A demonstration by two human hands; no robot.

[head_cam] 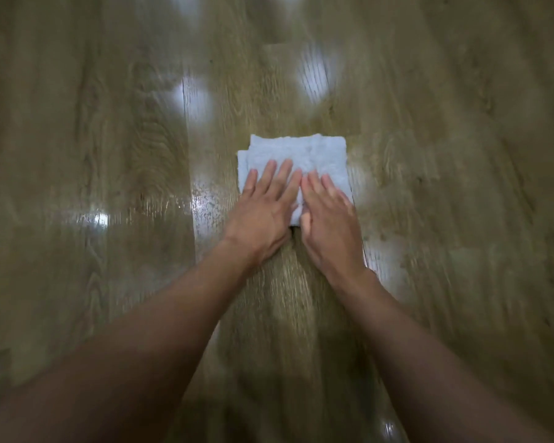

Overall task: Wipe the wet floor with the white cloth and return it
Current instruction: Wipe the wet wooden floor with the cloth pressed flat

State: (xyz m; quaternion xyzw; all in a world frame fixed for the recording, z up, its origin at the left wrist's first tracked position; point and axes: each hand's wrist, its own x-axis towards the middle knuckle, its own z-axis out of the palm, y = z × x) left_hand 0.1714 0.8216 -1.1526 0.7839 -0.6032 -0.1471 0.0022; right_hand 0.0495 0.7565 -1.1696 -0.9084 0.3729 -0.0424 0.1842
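A wood-grain plank floor fills the whole view, glossy and blurred toward the edges. Two bare forearms reach in from the bottom corners and come together near the middle. There a folded white cloth lies flat on the floor, roughly square, with its far edge and far corners free and its near part under the hands. The left hand rests palm down on the cloth's near left part, fingers straight and slightly spread. The right hand lies palm down just beside it on the near right part, fingers straight too, so the two hands press the cloth side by side without curling round it. Just left of the cloth a wet patch glistens along a plank seam. Pale glare spots shine on the boards beyond.
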